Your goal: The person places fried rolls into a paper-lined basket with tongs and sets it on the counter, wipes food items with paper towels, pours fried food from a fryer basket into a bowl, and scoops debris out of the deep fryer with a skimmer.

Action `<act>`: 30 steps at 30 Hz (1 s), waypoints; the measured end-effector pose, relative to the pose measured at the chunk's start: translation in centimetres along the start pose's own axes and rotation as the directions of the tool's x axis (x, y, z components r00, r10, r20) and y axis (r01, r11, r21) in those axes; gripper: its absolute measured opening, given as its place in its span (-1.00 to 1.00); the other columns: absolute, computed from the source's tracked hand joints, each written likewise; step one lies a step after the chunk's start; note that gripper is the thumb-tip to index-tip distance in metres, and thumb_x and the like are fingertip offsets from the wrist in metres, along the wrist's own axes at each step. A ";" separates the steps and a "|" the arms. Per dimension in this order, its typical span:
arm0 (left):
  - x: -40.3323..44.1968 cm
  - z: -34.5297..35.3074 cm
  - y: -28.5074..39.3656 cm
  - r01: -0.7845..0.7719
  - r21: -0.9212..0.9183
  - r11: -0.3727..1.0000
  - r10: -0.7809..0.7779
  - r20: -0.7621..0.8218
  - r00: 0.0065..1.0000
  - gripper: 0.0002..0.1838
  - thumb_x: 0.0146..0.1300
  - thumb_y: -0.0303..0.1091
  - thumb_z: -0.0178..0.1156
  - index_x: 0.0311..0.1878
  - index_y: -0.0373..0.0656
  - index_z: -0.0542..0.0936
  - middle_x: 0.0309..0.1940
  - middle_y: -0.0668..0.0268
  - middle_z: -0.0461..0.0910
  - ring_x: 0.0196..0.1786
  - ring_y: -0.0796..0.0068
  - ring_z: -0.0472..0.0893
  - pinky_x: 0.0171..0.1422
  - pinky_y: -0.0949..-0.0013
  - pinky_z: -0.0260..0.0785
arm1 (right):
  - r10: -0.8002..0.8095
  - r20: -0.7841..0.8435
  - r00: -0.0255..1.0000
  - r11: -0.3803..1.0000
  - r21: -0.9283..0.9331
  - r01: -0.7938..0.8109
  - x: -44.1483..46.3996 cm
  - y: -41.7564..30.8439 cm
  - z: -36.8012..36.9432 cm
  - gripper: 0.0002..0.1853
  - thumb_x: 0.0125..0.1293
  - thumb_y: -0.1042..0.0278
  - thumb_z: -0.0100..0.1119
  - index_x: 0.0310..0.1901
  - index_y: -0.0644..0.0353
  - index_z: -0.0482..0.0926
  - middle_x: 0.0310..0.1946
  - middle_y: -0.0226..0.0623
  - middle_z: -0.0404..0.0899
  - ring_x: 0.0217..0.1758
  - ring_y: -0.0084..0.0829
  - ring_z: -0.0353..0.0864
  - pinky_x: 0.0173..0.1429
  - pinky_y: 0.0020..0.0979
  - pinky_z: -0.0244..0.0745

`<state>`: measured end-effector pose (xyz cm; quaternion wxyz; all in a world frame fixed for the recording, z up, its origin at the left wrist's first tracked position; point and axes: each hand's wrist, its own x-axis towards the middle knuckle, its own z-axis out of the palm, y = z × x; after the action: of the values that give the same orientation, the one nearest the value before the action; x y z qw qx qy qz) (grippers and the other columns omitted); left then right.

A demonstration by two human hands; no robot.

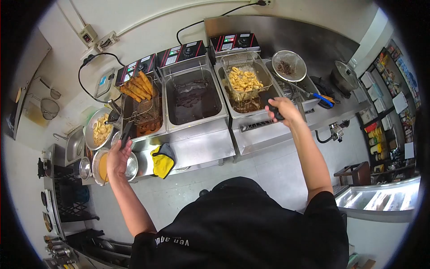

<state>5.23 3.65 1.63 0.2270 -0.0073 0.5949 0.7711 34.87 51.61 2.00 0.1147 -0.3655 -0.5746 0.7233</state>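
My left hand [118, 159] is closed round the black handle of a wire fryer basket [150, 107] over the left fryer. Long golden-brown fried rolls [139, 86] are piled at the upper side of that basket. My right hand [284, 110] grips the black handle of a second fryer basket [239, 57], held above the dark oil of the right fryer. Pale golden fried pieces [244, 80] fill the bottom of this one. Between the two baskets lies the middle fryer vat [169, 107], with dark oil and no basket in it.
A round strainer [299, 69] with dark bits and a blue handle rests right of the right fryer. Bowls stand at the left, one with pale yellow pieces [102, 132], another with orange-yellow liquid [104, 167]. A yellow-grey cloth [163, 161] hangs at the counter's front. A lidded pot [344, 77] stands far right.
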 end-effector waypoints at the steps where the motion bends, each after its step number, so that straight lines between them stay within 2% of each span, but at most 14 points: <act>1: 0.0 0.0 0.0 0.013 -0.011 1.000 -0.013 -0.001 1.000 -0.67 0.41 -0.37 -0.02 0.14 -0.38 0.36 -0.01 0.06 0.57 -0.09 0.33 0.64 -0.17 0.48 0.54 | 0.027 0.017 0.999 0.999 0.020 -0.028 0.7 -1.1 -0.1 -0.82 0.40 0.39 -0.05 -0.23 0.36 0.42 -0.47 -0.26 0.52 -0.60 -0.51 0.46 -0.62 -0.45 0.32; 9: 0.1 -0.7 -0.8 0.013 -0.054 0.998 -0.013 0.006 1.000 -0.66 0.40 -0.34 0.01 0.12 -0.35 0.38 -0.04 0.09 0.58 -0.09 0.31 0.64 -0.18 0.44 0.53 | 0.250 0.114 0.961 0.946 0.181 -0.268 4.9 -7.1 -1.5 -0.81 0.35 0.49 -0.08 -0.06 0.39 0.33 -0.38 -0.21 0.53 -0.52 -0.56 0.45 -0.55 -0.62 0.30; 10: 0.1 -0.6 -1.0 0.016 -0.065 0.998 -0.018 -0.017 1.000 -0.68 0.39 -0.34 0.02 0.11 -0.33 0.39 -0.04 0.10 0.58 -0.08 0.30 0.64 -0.18 0.44 0.53 | 0.235 0.166 0.958 0.924 0.268 -0.273 5.7 -7.7 -2.1 -0.79 0.30 0.56 -0.04 -0.07 0.46 0.31 -0.37 -0.12 0.52 -0.45 -0.46 0.53 -0.54 -0.62 0.40; 12: 0.2 -1.4 -1.2 0.023 -0.093 0.995 -0.028 -0.044 0.999 -0.72 0.38 -0.34 0.05 0.07 -0.28 0.41 -0.05 0.14 0.59 -0.08 0.26 0.64 -0.18 0.42 0.52 | 0.192 -0.026 0.981 0.919 0.357 -0.170 5.9 -9.0 -1.9 -0.78 0.26 0.63 -0.02 -0.09 0.53 0.29 -0.34 0.01 0.52 -0.36 -0.32 0.61 -0.49 -0.60 0.55; 14: -0.1 -1.2 -1.1 0.020 -0.103 0.995 -0.024 -0.032 0.999 -0.73 0.38 -0.36 0.05 0.05 -0.29 0.41 -0.07 0.13 0.59 -0.09 0.28 0.65 -0.19 0.42 0.54 | 0.216 0.156 0.964 0.919 0.301 -0.254 7.6 -9.6 -3.9 -0.76 0.24 0.66 -0.02 -0.08 0.57 0.27 -0.31 0.10 0.51 -0.32 -0.22 0.64 -0.45 -0.58 0.64; 16: -0.3 -1.0 -1.0 0.001 -0.101 0.995 -0.006 -0.047 0.999 -0.73 0.38 -0.37 0.04 0.05 -0.30 0.40 -0.09 0.12 0.59 -0.10 0.28 0.65 -0.19 0.41 0.55 | 0.231 0.170 0.958 0.914 0.300 -0.274 7.5 -9.5 -3.6 -0.75 0.27 0.61 -0.03 -0.08 0.59 0.26 -0.29 0.11 0.52 -0.37 -0.30 0.63 -0.46 -0.58 0.64; 20: -0.7 -0.2 -1.3 -0.015 -0.106 0.994 0.011 -0.045 0.999 -0.73 0.39 -0.41 0.02 0.07 -0.33 0.37 -0.12 0.12 0.57 -0.09 0.27 0.66 -0.18 0.38 0.58 | 0.249 0.048 0.967 0.956 0.147 -0.253 6.2 -6.5 -3.1 -0.76 0.34 0.50 -0.05 -0.04 0.50 0.34 -0.32 -0.06 0.56 -0.43 -0.41 0.59 -0.48 -0.58 0.61; 22: -1.1 0.6 -1.3 -0.013 -0.092 0.996 0.003 -0.101 0.995 -0.74 0.39 -0.42 0.00 0.06 -0.35 0.36 -0.12 0.11 0.56 -0.08 0.25 0.65 -0.17 0.36 0.58 | 0.260 0.078 0.963 0.963 0.046 -0.264 5.5 -5.0 -3.1 -0.77 0.40 0.37 -0.06 -0.07 0.39 0.41 -0.36 -0.16 0.60 -0.49 -0.47 0.54 -0.51 -0.52 0.53; 24: -1.0 0.5 -1.4 -0.007 -0.094 0.996 -0.002 -0.096 0.995 -0.75 0.39 -0.42 -0.01 0.04 -0.38 0.37 -0.12 0.10 0.56 -0.08 0.25 0.66 -0.19 0.38 0.59 | 0.180 0.160 0.971 0.979 -0.127 -0.161 5.2 -4.9 -3.6 -0.67 0.43 0.26 -0.06 0.01 0.39 0.40 -0.35 -0.13 0.61 -0.46 -0.46 0.56 -0.50 -0.50 0.50; 26: -1.3 0.8 -1.4 -0.023 -0.084 0.996 0.014 -0.101 0.995 -0.72 0.39 -0.39 0.01 0.04 -0.40 0.37 -0.09 0.08 0.56 -0.08 0.25 0.65 -0.17 0.40 0.59 | 0.231 0.064 0.971 0.798 -0.583 -0.151 2.7 -7.9 -1.0 -0.57 0.45 0.10 -0.10 -0.02 0.40 0.47 -0.38 -0.10 0.64 -0.39 -0.45 0.63 -0.39 -0.49 0.51; 27: -1.6 1.1 -1.4 -0.024 -0.101 0.995 0.013 -0.110 0.994 -0.71 0.39 -0.38 0.01 0.05 -0.39 0.37 -0.06 0.07 0.56 -0.09 0.24 0.66 -0.16 0.40 0.59 | 0.169 0.025 0.985 0.537 -0.841 -0.071 4.8 -8.2 -1.9 -0.44 0.44 -0.05 -0.12 -0.14 0.42 0.57 -0.46 -0.01 0.64 -0.30 -0.29 0.69 -0.21 -0.32 0.54; 28: -1.8 1.4 -1.6 -0.029 -0.120 0.992 0.014 -0.118 0.993 -0.71 0.39 -0.38 0.01 0.06 -0.39 0.37 -0.03 0.06 0.56 -0.09 0.24 0.66 -0.16 0.40 0.59 | -0.123 0.095 0.988 0.090 -0.990 0.106 5.9 -8.9 -1.7 -0.41 0.41 -0.12 -0.10 -0.27 0.39 0.62 -0.54 0.08 0.60 -0.26 -0.09 0.68 -0.10 -0.16 0.50; 29: -2.1 1.6 -2.1 -0.029 -0.127 0.992 0.011 -0.141 0.990 -0.71 0.39 -0.38 0.01 0.06 -0.39 0.37 -0.03 0.06 0.56 -0.09 0.24 0.66 -0.16 0.40 0.59 | -0.232 0.192 0.953 -0.049 -0.981 0.186 6.8 -10.2 -1.2 -0.44 0.37 -0.12 -0.04 -0.23 0.35 0.62 -0.47 0.13 0.59 -0.23 0.07 0.62 -0.07 -0.07 0.45; 30: -2.3 2.0 -2.5 -0.035 -0.128 0.991 0.014 -0.164 0.986 -0.69 0.39 -0.37 0.01 0.08 -0.38 0.35 0.00 0.05 0.55 -0.09 0.24 0.65 -0.15 0.40 0.59 | -0.334 0.335 0.881 -0.149 -0.942 0.302 7.5 -11.9 0.4 -0.53 0.34 -0.04 0.04 -0.21 0.32 0.62 -0.36 0.13 0.60 -0.17 0.06 0.60 -0.05 -0.08 0.45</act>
<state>8.73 5.13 0.53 0.1671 -0.0779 0.5596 0.8080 26.26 59.44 9.90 -0.0050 -0.1888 -0.9816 0.0272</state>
